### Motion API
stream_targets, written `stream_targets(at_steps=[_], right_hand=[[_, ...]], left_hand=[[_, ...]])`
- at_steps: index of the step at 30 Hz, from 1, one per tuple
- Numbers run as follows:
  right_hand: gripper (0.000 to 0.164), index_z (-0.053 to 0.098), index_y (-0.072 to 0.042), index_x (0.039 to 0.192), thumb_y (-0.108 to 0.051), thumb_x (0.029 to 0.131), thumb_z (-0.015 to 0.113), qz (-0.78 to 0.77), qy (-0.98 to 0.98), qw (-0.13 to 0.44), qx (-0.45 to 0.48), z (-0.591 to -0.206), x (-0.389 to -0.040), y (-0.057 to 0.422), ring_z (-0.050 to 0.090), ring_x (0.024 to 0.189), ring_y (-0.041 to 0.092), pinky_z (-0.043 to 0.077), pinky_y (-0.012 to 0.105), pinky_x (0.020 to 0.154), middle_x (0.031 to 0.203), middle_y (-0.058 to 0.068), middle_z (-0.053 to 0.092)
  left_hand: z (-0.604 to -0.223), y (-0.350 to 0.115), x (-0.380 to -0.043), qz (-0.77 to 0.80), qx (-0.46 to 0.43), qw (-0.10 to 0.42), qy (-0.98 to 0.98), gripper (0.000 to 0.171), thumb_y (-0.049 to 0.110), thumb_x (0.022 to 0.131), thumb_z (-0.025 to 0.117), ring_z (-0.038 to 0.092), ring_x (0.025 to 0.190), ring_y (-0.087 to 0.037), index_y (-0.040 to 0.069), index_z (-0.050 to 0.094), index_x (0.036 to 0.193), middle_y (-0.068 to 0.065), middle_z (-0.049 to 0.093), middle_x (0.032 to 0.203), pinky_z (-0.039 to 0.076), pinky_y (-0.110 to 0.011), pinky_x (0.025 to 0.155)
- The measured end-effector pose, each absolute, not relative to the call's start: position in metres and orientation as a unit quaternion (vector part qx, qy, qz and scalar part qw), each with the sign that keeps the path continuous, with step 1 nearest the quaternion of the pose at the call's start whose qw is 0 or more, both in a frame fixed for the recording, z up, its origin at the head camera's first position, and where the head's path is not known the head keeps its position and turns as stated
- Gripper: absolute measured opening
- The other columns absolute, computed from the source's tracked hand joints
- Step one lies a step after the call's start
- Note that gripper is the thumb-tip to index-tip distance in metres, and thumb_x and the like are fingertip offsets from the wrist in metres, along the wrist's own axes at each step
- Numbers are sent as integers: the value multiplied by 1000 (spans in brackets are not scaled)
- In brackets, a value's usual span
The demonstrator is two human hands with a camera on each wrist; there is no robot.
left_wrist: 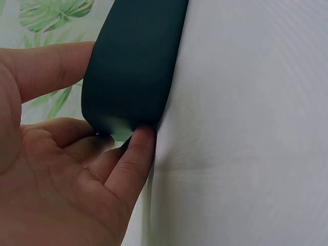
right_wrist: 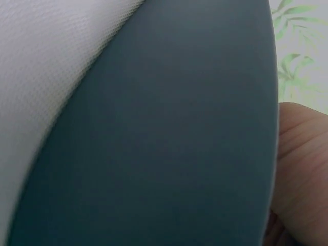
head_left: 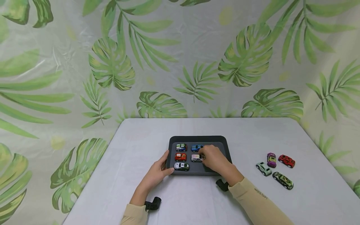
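A dark grey rectangular tray stands on the table with several small toy cars in it. My left hand grips the tray's left front corner, thumb and fingers on either side of its wall in the left wrist view. My right hand reaches over the tray and pinches a white and pink toy car at its right end. Around it sit a blue car, a green and white car, a red car and a silver-white car. In the right wrist view the tray's wall hides the fingers.
Right of the tray lie a purple and yellow car, a red car, a pale green car and a camouflage car. A white cloth covers the table. Behind it hangs a leaf-patterned curtain.
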State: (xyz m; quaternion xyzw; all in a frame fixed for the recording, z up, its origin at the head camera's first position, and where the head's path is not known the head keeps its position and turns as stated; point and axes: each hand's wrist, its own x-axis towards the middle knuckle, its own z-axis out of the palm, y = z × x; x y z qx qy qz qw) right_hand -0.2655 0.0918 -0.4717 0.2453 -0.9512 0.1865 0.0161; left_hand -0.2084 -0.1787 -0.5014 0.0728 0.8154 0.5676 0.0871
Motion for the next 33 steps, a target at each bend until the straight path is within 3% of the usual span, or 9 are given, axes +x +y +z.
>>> stream_targets(at_steps=[10, 19, 25, 33], right_hand=[[33, 78, -10, 108, -6, 77, 87, 179, -955, 12, 235, -467, -265, 93, 59, 73, 13, 51, 32, 60, 90, 3, 66], [35, 77, -13, 111, -15, 78, 88, 175, -959, 27, 220, -458, -266, 102, 67, 92, 24, 57, 43, 77, 102, 4, 69], [35, 76, -10, 113, -14, 80, 87, 195, -955, 26, 221, -451, -264, 109, 66, 92, 26, 57, 42, 75, 103, 8, 69], [34, 76, -8, 115, -14, 82, 84, 214, -953, 48, 211, -443, -265, 120, 66, 95, 27, 57, 44, 76, 105, 11, 68]], left_hand=[[-501, -180, -209, 569, 77, 82, 815, 84, 12, 94, 71, 24, 149, -25, 13, 21, 162, -6, 17, 166, 25, -44, 118], [-502, -180, -210, 573, 80, 84, 811, 84, 14, 94, 71, 23, 150, -25, 13, 21, 162, -6, 17, 166, 24, -43, 119], [-503, -180, -208, 570, 71, 93, 813, 85, 16, 94, 72, 23, 149, -21, 16, 21, 162, -2, 17, 166, 25, -40, 119], [-506, -183, -209, 584, 74, 98, 802, 85, 19, 93, 73, 25, 149, -26, 21, 22, 162, -6, 21, 165, 28, -43, 118]])
